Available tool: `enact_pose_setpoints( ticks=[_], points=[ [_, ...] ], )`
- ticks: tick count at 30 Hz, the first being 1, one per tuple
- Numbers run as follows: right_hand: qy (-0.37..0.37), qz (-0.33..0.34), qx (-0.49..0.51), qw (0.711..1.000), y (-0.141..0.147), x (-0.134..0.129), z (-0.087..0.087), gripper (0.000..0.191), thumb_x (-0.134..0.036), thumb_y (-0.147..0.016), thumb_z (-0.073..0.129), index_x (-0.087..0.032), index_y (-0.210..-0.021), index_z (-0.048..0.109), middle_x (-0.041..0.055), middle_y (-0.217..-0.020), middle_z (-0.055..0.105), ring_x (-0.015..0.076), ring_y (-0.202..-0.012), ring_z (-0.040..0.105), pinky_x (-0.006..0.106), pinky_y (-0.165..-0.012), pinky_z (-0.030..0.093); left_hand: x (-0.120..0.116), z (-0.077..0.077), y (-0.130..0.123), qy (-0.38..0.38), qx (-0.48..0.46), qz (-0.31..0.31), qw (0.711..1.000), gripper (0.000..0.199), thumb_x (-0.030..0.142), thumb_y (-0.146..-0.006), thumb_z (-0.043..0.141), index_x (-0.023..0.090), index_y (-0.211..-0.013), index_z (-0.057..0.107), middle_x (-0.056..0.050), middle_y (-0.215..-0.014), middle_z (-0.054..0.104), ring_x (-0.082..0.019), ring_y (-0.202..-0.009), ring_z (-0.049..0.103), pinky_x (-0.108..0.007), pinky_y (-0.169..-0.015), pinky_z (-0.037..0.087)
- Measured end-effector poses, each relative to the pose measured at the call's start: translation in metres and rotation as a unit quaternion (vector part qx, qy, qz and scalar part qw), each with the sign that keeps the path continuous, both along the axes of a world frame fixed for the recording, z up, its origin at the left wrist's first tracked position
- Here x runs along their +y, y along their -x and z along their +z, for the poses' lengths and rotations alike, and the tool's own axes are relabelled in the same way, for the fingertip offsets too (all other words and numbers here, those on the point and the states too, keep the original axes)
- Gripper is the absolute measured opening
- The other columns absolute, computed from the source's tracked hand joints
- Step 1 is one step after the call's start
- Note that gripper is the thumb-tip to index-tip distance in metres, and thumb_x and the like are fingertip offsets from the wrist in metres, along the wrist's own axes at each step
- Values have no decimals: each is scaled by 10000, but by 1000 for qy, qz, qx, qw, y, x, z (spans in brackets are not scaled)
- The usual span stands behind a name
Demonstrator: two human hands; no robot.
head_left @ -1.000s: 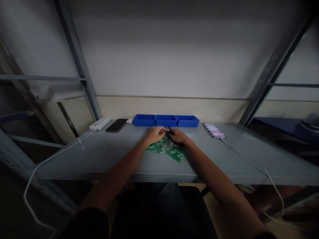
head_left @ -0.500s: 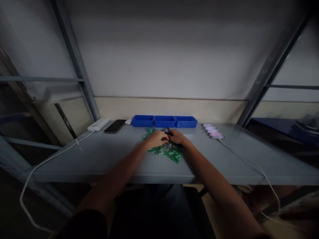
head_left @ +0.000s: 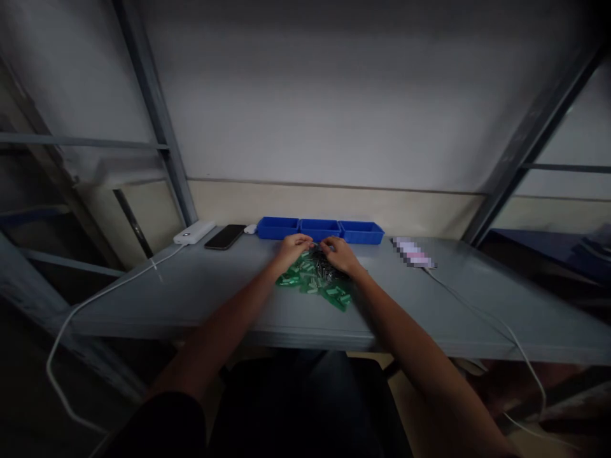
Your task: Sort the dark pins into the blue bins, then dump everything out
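Note:
My left hand [head_left: 292,248] and my right hand [head_left: 340,252] are close together above the far side of a pile on the table. Both have thumb and fingers pinched, and what sits between the fingertips is too small to make out. Below them lies a green plastic bag [head_left: 340,296], spread out, with several small pale cylinders [head_left: 312,283] on or in it. A heap of small dark, shiny metal pieces [head_left: 325,270] lies at its middle, partly under my right hand.
Three blue bins [head_left: 321,229] stand in a row behind my hands, against the wall. On the left are a white power bank [head_left: 195,233] with a cable, a black phone [head_left: 226,236] and a small white case [head_left: 251,229]. A blurred-out phone [head_left: 413,253] with a white cable [head_left: 470,305] lies right.
Both hands have lifted out of the pile and moved slightly away, toward the bins, fingertips now pinched. More of the green bag and metal pieces shows. The view has shifted a little.

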State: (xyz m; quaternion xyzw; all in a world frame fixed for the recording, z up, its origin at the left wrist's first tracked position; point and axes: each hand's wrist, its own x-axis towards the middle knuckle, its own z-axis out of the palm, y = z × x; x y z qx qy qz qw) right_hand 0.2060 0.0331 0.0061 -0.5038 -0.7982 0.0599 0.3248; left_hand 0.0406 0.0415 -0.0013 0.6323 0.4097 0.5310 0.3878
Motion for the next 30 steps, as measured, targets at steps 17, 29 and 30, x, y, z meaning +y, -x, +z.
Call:
enact_pose_setpoints(
  ticks=[17, 29, 30],
  points=[
    [-22, 42, 26, 999, 2, -5, 2, 168, -228, -813, 450, -170, -870, 596, 35, -834, 647, 127, -744, 550, 222, -709, 377, -2, -2, -2, 59, -68, -22, 996, 222, 235, -707, 611, 115, -892, 629, -64, -815, 675, -115, -716, 602, -257, -717, 468],
    [-33, 56, 26, 998, 2, -4, 2, 160, -241, -798, 465, -160, -823, 600, 34, -800, 649, 126, -715, 548, 224, -695, 375, 0, -4, -3, 59, -70, -17, 996, 202, 241, -696, 616, 125, -860, 634, -43, -782, 658, -104, -675, 594, -259, -702, 461],
    [-37, 58, 25, 997, 2, -4, 2, 163, -240, -799, 462, -158, -817, 601, 35, -801, 649, 125, -711, 548, 223, -692, 374, 1, -4, -3, 61, -75, -17, 995, 189, 229, -691, 617, 125, -848, 634, -37, -768, 655, -101, -664, 590, -255, -698, 459]
  ],
)
